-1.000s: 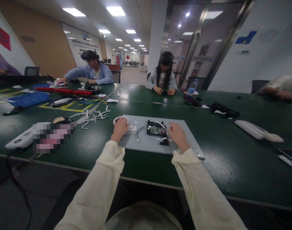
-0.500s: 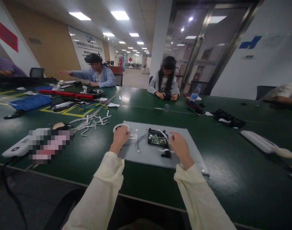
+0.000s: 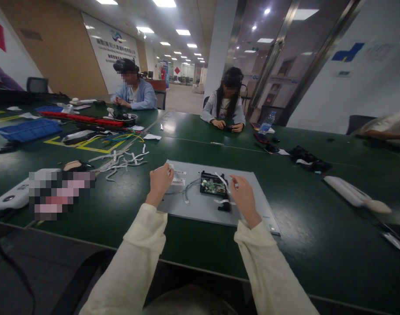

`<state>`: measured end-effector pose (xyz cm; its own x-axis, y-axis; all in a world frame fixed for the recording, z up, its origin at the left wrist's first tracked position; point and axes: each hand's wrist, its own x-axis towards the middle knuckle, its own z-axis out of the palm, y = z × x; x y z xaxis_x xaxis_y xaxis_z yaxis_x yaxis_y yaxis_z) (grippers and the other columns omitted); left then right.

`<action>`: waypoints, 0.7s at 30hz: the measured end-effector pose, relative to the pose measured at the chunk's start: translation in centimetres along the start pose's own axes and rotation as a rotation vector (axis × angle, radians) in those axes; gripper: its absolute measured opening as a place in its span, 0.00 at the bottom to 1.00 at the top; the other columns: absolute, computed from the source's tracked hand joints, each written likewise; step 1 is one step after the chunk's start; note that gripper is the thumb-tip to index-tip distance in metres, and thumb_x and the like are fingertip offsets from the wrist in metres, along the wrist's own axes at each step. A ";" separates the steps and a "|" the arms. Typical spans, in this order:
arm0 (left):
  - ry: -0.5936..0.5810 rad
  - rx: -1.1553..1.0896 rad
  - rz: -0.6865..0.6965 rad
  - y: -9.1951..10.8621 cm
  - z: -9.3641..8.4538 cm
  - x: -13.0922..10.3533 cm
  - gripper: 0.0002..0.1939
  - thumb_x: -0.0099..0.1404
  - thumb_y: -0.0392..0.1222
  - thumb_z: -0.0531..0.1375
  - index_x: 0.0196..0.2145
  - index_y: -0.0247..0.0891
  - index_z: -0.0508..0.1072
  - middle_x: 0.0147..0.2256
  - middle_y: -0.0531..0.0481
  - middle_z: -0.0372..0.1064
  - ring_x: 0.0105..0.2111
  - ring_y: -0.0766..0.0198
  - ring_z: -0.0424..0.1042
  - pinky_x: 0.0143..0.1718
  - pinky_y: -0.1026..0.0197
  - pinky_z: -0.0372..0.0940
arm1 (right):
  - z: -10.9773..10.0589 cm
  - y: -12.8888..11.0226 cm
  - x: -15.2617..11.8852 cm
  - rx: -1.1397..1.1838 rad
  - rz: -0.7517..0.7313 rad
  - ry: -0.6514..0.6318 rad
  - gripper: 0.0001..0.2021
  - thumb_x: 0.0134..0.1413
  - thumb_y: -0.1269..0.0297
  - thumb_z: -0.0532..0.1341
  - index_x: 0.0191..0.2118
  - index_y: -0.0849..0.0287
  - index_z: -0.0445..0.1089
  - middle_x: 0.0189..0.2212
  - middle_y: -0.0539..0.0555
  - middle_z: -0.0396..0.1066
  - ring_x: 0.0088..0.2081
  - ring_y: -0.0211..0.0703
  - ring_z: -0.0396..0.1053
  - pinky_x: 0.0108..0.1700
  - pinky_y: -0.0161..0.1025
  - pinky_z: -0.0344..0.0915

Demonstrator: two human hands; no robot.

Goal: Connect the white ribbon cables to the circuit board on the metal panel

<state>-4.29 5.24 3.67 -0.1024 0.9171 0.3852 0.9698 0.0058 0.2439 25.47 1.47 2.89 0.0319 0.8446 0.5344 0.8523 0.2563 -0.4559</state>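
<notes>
A grey flat panel (image 3: 186, 208) lies on the green table in front of me. On it sits a black frame with a green circuit board (image 3: 213, 187), grey wires (image 3: 187, 191) at its left. White tape strips lie across the board's right edge and over a black piece (image 3: 224, 205) below it. My left hand (image 3: 160, 180) is closed over the panel's left part, on a roll of white tape mostly hidden by the fingers. Close to the board's right side, my right hand (image 3: 242, 192) has its fingers curled together; whatever they pinch is too small to make out.
Cut white strips (image 3: 126, 161), a pixelated pink object (image 3: 64, 194) and a white power strip (image 3: 12, 192) lie at left. Farther back are a blue tray (image 3: 29, 130) and a red bar. A white long object (image 3: 347, 190) lies right. Two people (image 3: 140, 94) sit across the table.
My left hand has lifted and turned, and the white ring under it now barely shows. My right hand stays beside the board with its fingers more curled. The left co-worker's arm has drawn in.
</notes>
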 end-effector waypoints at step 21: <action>-0.407 -1.517 0.069 1.9 -2.0 -1.1 0.12 0.56 0.46 0.56 0.23 0.36 0.61 0.22 0.55 0.57 0.23 0.70 0.59 0.26 0.67 0.56 | 3.3 -9.2 0.6 0.872 -0.020 -0.264 0.18 0.55 0.53 0.52 0.46 0.57 0.67 0.46 0.53 0.67 0.50 0.41 0.62 0.54 0.40 0.54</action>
<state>-2.80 3.44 5.51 0.2381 0.9417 0.2376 -0.1732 -0.1995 0.9645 15.91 1.17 5.11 -0.1909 0.8889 0.4163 0.1510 0.4457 -0.8824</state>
